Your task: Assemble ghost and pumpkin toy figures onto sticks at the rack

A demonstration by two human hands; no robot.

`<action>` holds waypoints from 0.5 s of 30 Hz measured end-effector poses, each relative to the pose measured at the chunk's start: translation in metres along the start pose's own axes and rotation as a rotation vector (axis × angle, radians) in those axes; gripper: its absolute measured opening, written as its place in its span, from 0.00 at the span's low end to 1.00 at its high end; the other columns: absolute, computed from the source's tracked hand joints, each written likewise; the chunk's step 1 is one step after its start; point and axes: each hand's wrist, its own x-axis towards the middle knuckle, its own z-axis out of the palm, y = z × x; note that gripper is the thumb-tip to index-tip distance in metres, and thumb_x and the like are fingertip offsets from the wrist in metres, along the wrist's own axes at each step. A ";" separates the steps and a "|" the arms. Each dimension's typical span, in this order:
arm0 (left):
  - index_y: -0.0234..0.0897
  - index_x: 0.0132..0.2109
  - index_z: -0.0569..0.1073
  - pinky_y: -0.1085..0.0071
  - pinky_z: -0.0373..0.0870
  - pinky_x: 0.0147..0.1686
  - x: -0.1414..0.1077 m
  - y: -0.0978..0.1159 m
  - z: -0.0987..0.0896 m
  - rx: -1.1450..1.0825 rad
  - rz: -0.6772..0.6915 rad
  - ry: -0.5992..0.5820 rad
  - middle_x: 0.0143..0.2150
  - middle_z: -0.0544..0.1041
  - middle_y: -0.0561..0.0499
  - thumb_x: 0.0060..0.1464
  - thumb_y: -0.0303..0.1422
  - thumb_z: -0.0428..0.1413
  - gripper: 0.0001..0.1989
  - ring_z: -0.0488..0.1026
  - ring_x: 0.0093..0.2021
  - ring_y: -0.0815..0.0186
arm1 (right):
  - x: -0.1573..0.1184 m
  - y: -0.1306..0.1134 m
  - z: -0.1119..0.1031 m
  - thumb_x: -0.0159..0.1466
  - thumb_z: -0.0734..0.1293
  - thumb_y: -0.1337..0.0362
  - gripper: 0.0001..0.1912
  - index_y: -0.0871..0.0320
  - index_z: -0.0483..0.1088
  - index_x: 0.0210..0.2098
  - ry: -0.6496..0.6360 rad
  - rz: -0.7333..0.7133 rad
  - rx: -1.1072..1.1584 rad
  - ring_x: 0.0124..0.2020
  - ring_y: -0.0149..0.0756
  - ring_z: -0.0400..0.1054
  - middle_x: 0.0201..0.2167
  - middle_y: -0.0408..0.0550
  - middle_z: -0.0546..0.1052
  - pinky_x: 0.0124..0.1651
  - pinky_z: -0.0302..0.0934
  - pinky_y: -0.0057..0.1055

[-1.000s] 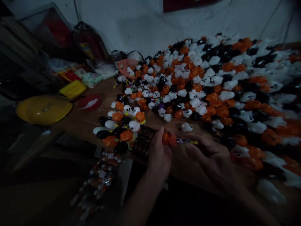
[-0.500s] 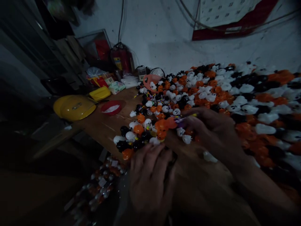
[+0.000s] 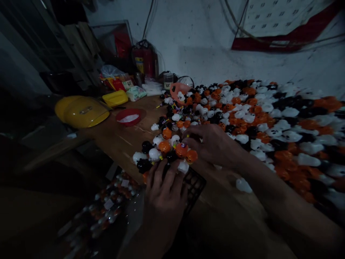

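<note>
My left hand (image 3: 164, 190) lies palm down over a black grid tray (image 3: 195, 183), fingers stretched out and slightly apart against small plastic heads at its far end. An orange pumpkin head (image 3: 182, 150) with a purple bit on top sits among white ghost heads (image 3: 154, 154) and black heads (image 3: 143, 165) clustered there. Beyond the pumpkin head, my right hand (image 3: 212, 144) has thumb and forefinger curled together by a small yellow tip (image 3: 188, 136). What these fingers pinch is mostly hidden. The tray's near part shows bare cells; my left hand covers some of it.
A large heap of orange, white and black heads (image 3: 258, 118) spreads over the right side of the wooden table (image 3: 129, 138). A pink basket (image 3: 175, 91), red bowl (image 3: 129, 120) and yellow helmet (image 3: 83, 111) stand further back. Bagged heads (image 3: 107, 205) lie below the table's left edge.
My right hand has moved left with an orange pumpkin head, which now sits in the cluster. My left hand has shifted slightly, showing more of the black tray. The camera view has shifted.
</note>
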 end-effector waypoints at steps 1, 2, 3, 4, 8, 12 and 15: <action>0.37 0.47 0.76 0.50 0.60 0.59 0.000 0.001 -0.001 -0.001 -0.004 -0.018 0.58 0.72 0.51 0.56 0.30 0.55 0.12 0.63 0.59 0.52 | 0.002 0.000 -0.002 0.63 0.61 0.66 0.09 0.61 0.73 0.33 -0.028 -0.007 -0.003 0.23 0.27 0.61 0.23 0.43 0.72 0.26 0.49 0.26; 0.37 0.48 0.76 0.50 0.60 0.59 0.000 0.001 -0.002 0.000 -0.009 -0.021 0.58 0.72 0.51 0.56 0.30 0.55 0.12 0.63 0.59 0.52 | 0.003 0.000 -0.004 0.63 0.62 0.66 0.09 0.61 0.73 0.32 -0.061 -0.012 0.001 0.22 0.27 0.61 0.22 0.42 0.71 0.26 0.49 0.26; 0.36 0.47 0.76 0.50 0.60 0.59 0.000 0.002 -0.003 0.003 -0.012 -0.003 0.58 0.72 0.51 0.56 0.30 0.55 0.12 0.63 0.59 0.52 | 0.004 -0.001 -0.004 0.62 0.62 0.66 0.09 0.61 0.73 0.31 -0.082 -0.013 0.009 0.22 0.27 0.60 0.22 0.42 0.71 0.26 0.49 0.26; 0.36 0.47 0.76 0.50 0.60 0.59 0.000 0.003 -0.003 0.005 -0.019 0.004 0.57 0.72 0.51 0.57 0.30 0.55 0.12 0.63 0.59 0.52 | 0.005 -0.001 -0.005 0.62 0.62 0.65 0.09 0.61 0.73 0.31 -0.090 -0.014 0.018 0.22 0.27 0.60 0.22 0.42 0.71 0.26 0.49 0.26; 0.37 0.47 0.76 0.52 0.60 0.60 -0.001 0.008 -0.004 0.019 -0.046 -0.005 0.58 0.72 0.54 0.58 0.31 0.54 0.12 0.62 0.60 0.53 | 0.005 -0.003 -0.006 0.62 0.62 0.67 0.08 0.61 0.74 0.33 -0.019 -0.022 -0.004 0.22 0.26 0.60 0.23 0.42 0.72 0.27 0.49 0.26; 0.37 0.47 0.76 0.52 0.58 0.61 0.000 0.009 -0.006 0.014 -0.058 -0.041 0.58 0.71 0.54 0.59 0.32 0.52 0.12 0.62 0.60 0.54 | 0.004 -0.002 -0.003 0.61 0.64 0.65 0.08 0.61 0.75 0.30 0.001 0.038 -0.038 0.21 0.27 0.60 0.21 0.42 0.71 0.26 0.48 0.26; 0.37 0.46 0.76 0.52 0.58 0.62 0.001 0.007 -0.005 0.015 -0.049 -0.044 0.58 0.72 0.52 0.59 0.32 0.52 0.11 0.62 0.61 0.53 | 0.002 0.001 0.012 0.61 0.64 0.65 0.09 0.61 0.75 0.31 0.038 0.063 0.007 0.23 0.27 0.62 0.23 0.44 0.73 0.27 0.50 0.25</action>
